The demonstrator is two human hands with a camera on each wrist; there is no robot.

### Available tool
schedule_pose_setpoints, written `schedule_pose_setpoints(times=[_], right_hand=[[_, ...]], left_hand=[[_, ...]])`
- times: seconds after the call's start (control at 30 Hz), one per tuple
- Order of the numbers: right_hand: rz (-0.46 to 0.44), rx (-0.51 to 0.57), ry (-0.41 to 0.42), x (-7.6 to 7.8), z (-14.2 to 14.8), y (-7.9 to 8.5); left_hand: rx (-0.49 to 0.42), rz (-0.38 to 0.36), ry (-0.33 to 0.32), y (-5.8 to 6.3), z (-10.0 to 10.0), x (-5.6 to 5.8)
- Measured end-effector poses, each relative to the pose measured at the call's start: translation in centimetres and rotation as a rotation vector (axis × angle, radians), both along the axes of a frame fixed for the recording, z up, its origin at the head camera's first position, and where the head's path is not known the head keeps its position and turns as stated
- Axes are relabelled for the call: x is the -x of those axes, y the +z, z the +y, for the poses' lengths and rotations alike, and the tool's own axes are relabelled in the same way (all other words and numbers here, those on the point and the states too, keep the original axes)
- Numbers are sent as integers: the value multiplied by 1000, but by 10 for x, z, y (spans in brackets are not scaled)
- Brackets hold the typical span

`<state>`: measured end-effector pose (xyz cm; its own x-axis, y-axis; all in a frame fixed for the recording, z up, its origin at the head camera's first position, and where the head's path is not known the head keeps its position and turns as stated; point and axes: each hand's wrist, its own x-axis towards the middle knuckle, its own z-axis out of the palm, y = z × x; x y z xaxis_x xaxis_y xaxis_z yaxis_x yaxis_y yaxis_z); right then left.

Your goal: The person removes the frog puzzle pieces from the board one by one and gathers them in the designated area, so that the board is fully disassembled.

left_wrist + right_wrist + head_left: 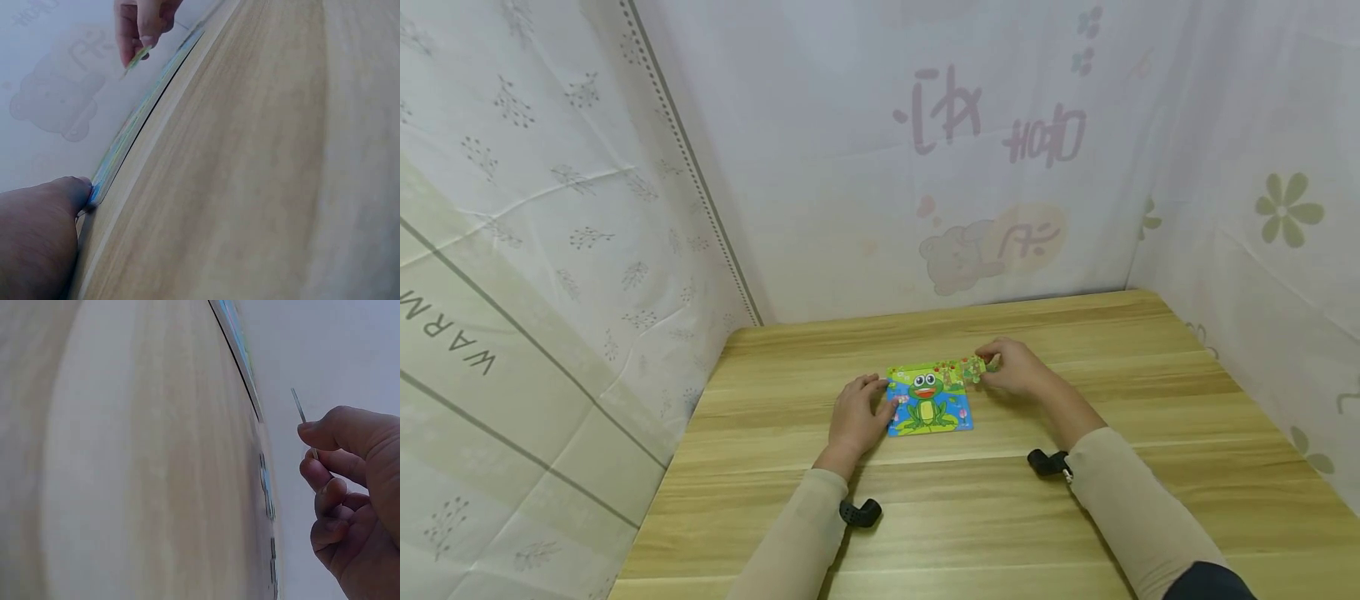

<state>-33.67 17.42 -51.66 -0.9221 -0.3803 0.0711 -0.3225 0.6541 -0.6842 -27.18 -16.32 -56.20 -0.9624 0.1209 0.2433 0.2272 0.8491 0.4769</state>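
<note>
A square frog jigsaw puzzle point(928, 404) lies flat on the wooden table, its picture a green frog on blue and yellow-green. My left hand point(859, 417) rests at its left side, and in the left wrist view the thumb point(72, 190) touches the board's edge. Above the board's upper right corner, my right hand point(1017, 367) pinches a small green and red jigsaw piece point(973, 369) between thumb and fingers. The right wrist view shows this thin piece point(298, 404) edge-on, raised off the table. The other fingers of that hand are curled in.
Loose flat pieces point(267, 487) lie on the table beyond the board in the right wrist view. The wooden tabletop point(940, 517) meets patterned cloth point(850, 167) at the back and both sides. A black band mount point(861, 513) sits on each wrist.
</note>
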Motion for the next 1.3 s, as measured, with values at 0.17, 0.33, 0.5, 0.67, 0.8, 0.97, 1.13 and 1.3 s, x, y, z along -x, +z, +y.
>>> schedule_pose_setpoints(times=[0.17, 0.33, 0.5, 0.67, 0.8, 0.97, 1.13, 1.3], right_hand=[[6, 19, -23, -5, 9, 2], [10, 24, -47, -8, 15, 3], [11, 47, -64, -11, 23, 1], [5, 65, -87, -11, 35, -1], [-7, 73, -97, -9, 46, 1], [-42, 82, -105, -8, 60, 3], [-74, 95, -126, -7, 74, 3], [-78, 108, -147, -7, 86, 3]], left_hand=[[-4, 0, 0, 1, 0, 0], [-7, 0, 1, 0, 0, -1], [-9, 10, -2, -1, 1, -1], [-6, 13, 0, -1, 1, -1], [-4, 3, 0, 0, 0, -1], [-11, 12, -3, 0, 1, -1], [-19, 15, 1, -1, 1, 0], [-21, 25, 1, -2, 1, 0]])
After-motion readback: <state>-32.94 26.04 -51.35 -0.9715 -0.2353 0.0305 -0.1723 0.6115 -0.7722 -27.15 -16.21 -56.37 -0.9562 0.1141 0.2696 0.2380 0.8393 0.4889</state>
